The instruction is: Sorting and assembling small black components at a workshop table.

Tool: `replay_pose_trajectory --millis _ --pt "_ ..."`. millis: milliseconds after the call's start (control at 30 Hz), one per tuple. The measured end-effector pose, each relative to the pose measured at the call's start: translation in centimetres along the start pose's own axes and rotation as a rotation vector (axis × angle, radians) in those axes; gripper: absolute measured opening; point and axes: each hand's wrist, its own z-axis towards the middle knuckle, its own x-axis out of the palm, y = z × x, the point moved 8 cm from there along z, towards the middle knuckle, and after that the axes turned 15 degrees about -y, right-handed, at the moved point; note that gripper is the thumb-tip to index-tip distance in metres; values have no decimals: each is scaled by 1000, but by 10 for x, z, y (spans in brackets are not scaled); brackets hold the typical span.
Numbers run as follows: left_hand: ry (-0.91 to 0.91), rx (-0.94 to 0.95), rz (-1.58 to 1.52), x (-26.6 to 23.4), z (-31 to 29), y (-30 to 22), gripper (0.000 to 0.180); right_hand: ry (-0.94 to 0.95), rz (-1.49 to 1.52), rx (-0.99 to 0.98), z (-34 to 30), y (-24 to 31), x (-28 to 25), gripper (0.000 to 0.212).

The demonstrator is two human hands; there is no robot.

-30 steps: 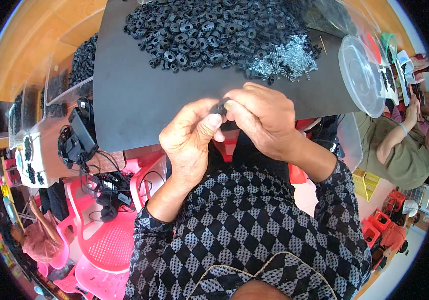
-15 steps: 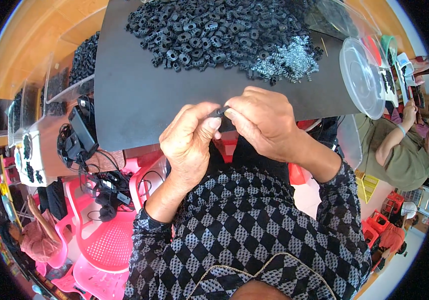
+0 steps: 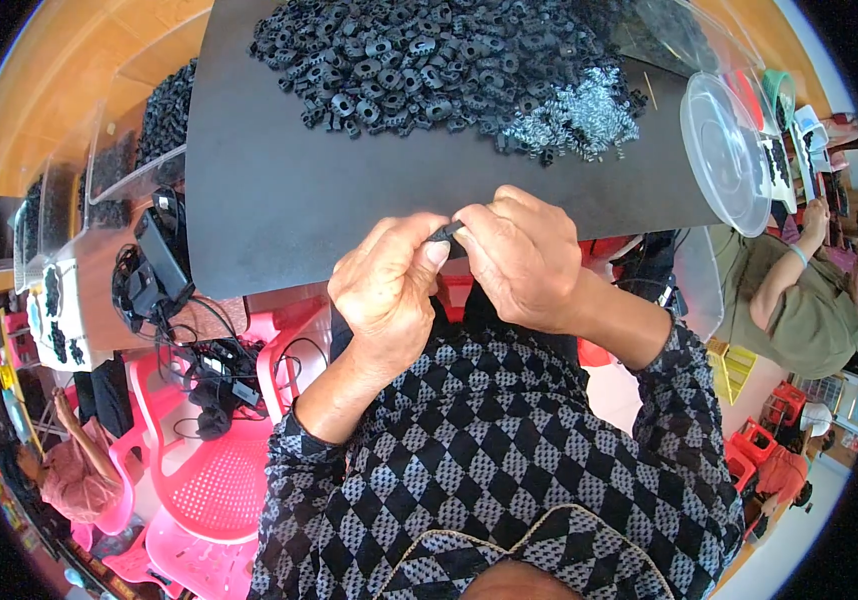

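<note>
Close to the table's near edge, my left hand and my right hand meet fingertip to fingertip. Between them they pinch a small black plastic piece, mostly covered by the fingers. Its exact form cannot be made out. Beyond the hands, a large heap of black plastic clip parts with holes spreads over the dark tabletop. Small silvery coil springs lie piled at the heap's right side.
A clear round lid rests at the table's right edge. Clear bins of black parts stand left. Below them are a black device with cables and pink chairs. On the right sits another person in olive clothing.
Both hands have shifted slightly, the left one a little to the right. The black piece is now tilted and held closer between the fingertips.
</note>
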Motion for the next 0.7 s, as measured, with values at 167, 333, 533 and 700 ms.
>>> replay_pose_trajectory --millis 167,333,533,700 --pt "10 8 40 2 -1 1 8 2 -11 -24 -8 -1 5 34" --pt "31 -117 -61 0 2 5 15 36 0 17 2 -2 4 32" --pt "63 -344 -135 -3 3 23 17 115 374 821 0 -36 7 25" --pt "-5 -266 -257 1 12 14 17 253 588 1215 -13 -50 19 38"
